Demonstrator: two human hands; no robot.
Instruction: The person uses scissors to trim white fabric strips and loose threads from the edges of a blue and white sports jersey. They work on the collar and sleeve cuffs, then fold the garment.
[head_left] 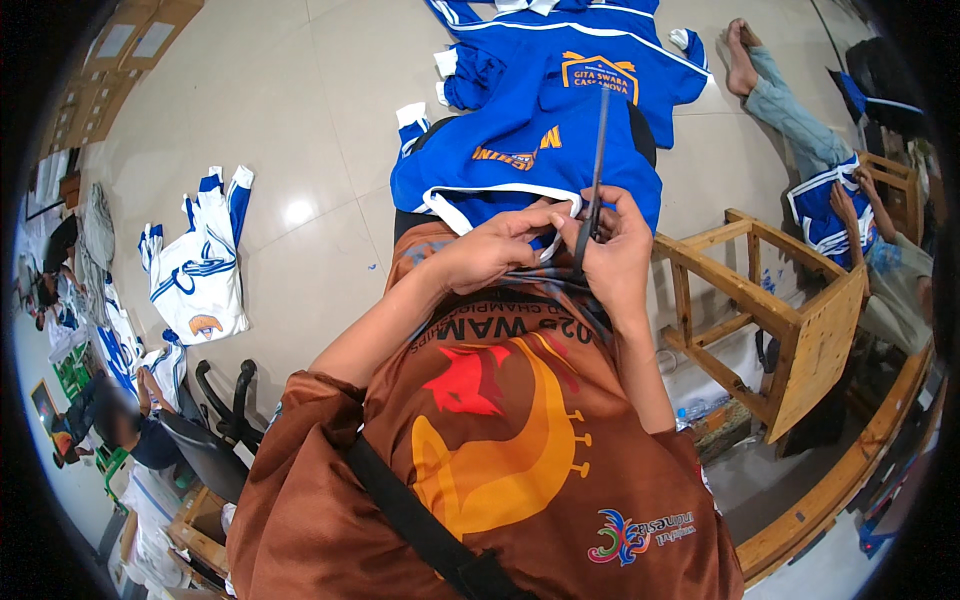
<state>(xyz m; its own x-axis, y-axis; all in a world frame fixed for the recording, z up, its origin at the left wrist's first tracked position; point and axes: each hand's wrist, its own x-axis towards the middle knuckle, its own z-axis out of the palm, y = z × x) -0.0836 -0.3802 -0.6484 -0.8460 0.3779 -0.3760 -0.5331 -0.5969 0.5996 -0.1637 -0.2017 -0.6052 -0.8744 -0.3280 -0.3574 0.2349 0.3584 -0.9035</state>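
Observation:
Across my lap lies a blue garment (600,165) with white trim and orange print. My left hand (490,245) is closed, its fingertips pinching the white trim (460,190) at the garment's near edge. In my right hand (615,255) is a pair of dark scissors (600,150), the blades pointing away from me over the blue cloth. My right fingers wrap round the handles, close beside the left fingertips. The exact bit of cloth between the two hands is partly covered by fingers.
More blue garments (640,45) lie on the tiled floor ahead. A white and blue garment (205,280) is spread at left. To my right stands a wooden stool (820,340), tipped on its side; beyond it a seated person handles blue cloth (825,210). Cardboard boxes (120,50) stack far left.

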